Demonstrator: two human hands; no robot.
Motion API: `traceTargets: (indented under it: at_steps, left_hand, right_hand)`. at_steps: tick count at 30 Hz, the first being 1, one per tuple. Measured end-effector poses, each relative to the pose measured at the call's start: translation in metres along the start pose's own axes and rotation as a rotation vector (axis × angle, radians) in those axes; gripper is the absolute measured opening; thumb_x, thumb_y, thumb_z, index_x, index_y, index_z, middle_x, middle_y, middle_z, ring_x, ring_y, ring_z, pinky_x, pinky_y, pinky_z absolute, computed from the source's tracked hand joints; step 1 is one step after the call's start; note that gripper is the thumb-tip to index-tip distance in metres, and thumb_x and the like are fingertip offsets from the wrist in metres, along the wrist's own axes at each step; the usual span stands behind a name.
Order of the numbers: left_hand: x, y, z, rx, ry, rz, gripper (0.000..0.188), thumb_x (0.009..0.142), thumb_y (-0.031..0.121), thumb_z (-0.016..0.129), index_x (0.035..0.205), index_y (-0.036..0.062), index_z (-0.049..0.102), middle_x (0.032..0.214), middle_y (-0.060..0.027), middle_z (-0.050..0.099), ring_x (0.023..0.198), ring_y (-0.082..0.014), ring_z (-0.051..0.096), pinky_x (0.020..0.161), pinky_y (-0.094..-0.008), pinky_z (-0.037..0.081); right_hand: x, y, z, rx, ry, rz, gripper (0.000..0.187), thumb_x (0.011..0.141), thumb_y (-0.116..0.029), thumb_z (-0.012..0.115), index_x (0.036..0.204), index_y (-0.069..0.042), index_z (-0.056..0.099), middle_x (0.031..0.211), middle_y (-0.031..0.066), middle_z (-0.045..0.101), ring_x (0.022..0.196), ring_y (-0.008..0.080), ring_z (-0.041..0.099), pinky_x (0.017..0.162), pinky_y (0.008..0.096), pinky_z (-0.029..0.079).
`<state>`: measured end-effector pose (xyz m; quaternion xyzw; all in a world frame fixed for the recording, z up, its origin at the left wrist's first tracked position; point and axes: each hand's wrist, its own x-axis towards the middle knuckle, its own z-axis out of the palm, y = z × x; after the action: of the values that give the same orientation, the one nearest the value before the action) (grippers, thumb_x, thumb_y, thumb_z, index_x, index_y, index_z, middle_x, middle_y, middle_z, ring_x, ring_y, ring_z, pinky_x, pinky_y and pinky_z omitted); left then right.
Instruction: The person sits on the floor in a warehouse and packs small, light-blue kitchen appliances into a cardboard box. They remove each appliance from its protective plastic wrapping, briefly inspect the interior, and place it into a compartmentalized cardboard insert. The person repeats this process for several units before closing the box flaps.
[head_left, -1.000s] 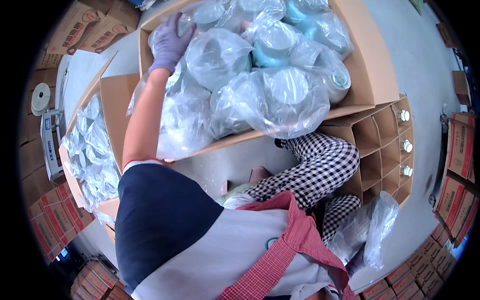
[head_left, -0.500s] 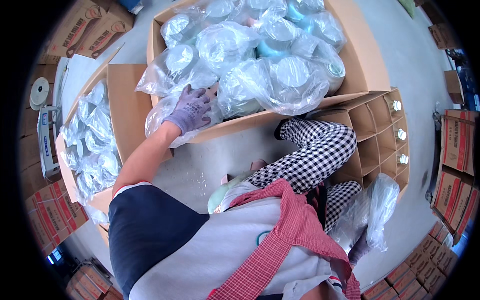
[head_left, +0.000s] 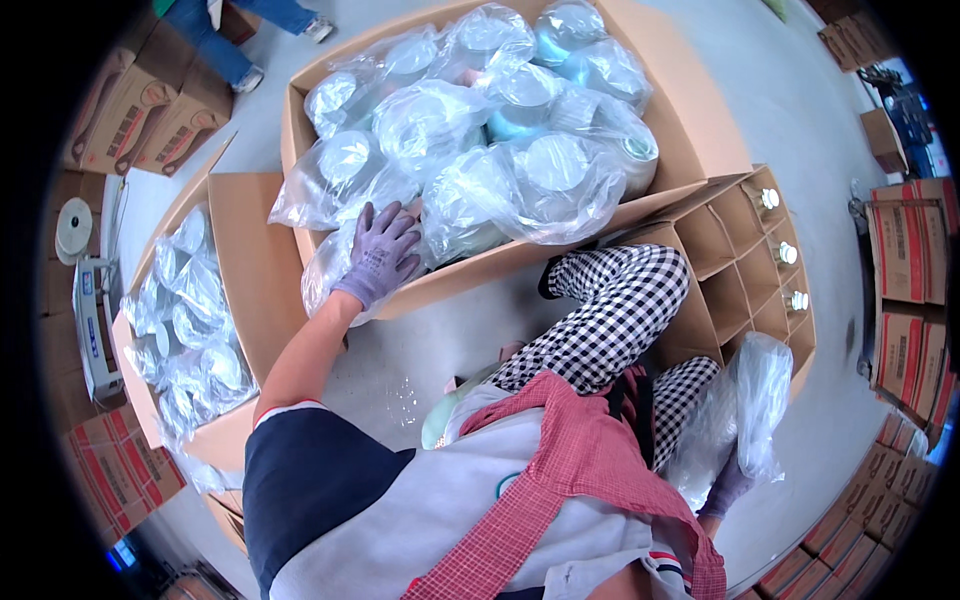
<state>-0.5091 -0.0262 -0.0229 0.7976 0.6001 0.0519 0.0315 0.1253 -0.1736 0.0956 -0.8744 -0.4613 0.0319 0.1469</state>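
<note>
My left hand [head_left: 377, 255], in a grey-purple glove, lies with spread fingers on a bag-wrapped piece [head_left: 325, 278] at the near left corner of a large cardboard box [head_left: 690, 110]. Several rounded containers [head_left: 555, 165], each in clear plastic, fill that box; some look pale blue-green. Low on the right, my gloved right hand [head_left: 730, 488] grips a crumpled clear plastic bag [head_left: 762, 400] beside my leg. Its fingers are partly hidden, and whatever the bag contains is hard to make out.
A divided carton [head_left: 712, 245] stands right of my knee, with three white-capped bottles [head_left: 787, 253] along its far right side. Another open box [head_left: 262, 300] at left holds more wrapped pieces. Stacked cartons [head_left: 905, 255] line the right. Another person's legs [head_left: 215, 40] show at top left.
The view has shifted slightly. My left hand stays on the wrapped piece, fingers a little more upright. More of my right hand shows below the bag. Another person's legs have come in at top left.
</note>
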Motion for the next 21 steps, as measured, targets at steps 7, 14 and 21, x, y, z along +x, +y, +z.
traceTargets:
  at_steps: [7, 14, 21]
  left_hand:
    - [0.011, 0.010, -0.025, -0.113, -0.137, -0.127, 0.041, 0.080, 0.029, 0.067, 0.116, 0.0099, 0.062, 0.125, -0.0086, 0.055, 0.132, -0.0309, 0.038, 0.110, -0.0545, 0.022]
    - [0.111, 0.003, -0.078, -1.033, 0.303, -0.379, 0.043, 0.089, 0.021, 0.063, 0.126, 0.0016, 0.054, 0.125, -0.0119, 0.057, 0.119, -0.0218, 0.052, 0.103, -0.0343, 0.038]
    - [0.314, 0.085, 0.000, -0.146, 0.311, 0.017, 0.072, 0.077, 0.047, 0.068, 0.133, 0.0060, 0.047, 0.134, -0.0204, 0.048, 0.122, -0.0358, 0.048, 0.103, -0.0430, 0.037]
  right_hand:
    - [0.003, 0.032, 0.017, 0.117, 0.078, -0.013, 0.046, 0.084, -0.020, 0.068, 0.123, 0.000, 0.056, 0.119, 0.0154, 0.061, 0.109, 0.0300, 0.057, 0.096, 0.0411, 0.041]
    - [0.002, 0.047, 0.027, -0.084, 0.191, -0.117, 0.044, 0.080, -0.016, 0.071, 0.119, -0.001, 0.058, 0.116, 0.0153, 0.062, 0.107, 0.0314, 0.058, 0.095, 0.0423, 0.041]
    - [0.000, 0.050, 0.021, -0.111, 0.104, -0.035, 0.052, 0.084, -0.021, 0.067, 0.129, -0.002, 0.051, 0.126, 0.0156, 0.056, 0.116, 0.0316, 0.052, 0.102, 0.0424, 0.036]
